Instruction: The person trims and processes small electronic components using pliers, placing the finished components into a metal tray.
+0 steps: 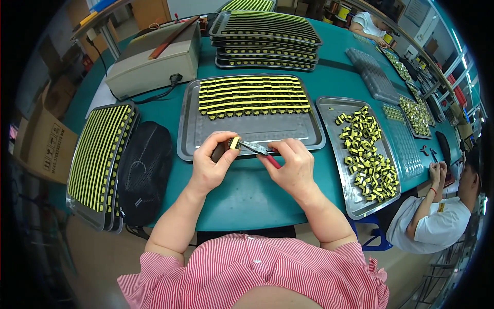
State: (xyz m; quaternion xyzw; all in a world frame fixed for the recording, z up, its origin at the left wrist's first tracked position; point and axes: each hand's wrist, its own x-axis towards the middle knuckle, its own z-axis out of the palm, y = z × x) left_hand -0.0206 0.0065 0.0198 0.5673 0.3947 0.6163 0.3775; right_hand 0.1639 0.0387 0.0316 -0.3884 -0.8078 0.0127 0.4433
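Note:
Between the thumb and fingers of my left hand (210,164) is a small yellow-and-black coil part (234,142). My right hand (294,164) grips pliers (271,160) with red handles, and their metal jaws reach to the part's right side. Whether the jaws are closed on it is too small to tell. Both hands are over the near edge of a metal tray (252,135). Rows of the same yellow-and-black parts (253,96) fill the far portion of that tray.
Loose parts lie heaped on a right-hand tray (355,208). Stacked full trays (266,41) stand at the back, others (98,159) at left beside a black case (145,170). A beige box-shaped device (154,64) sits back left. Two people work at right and far right.

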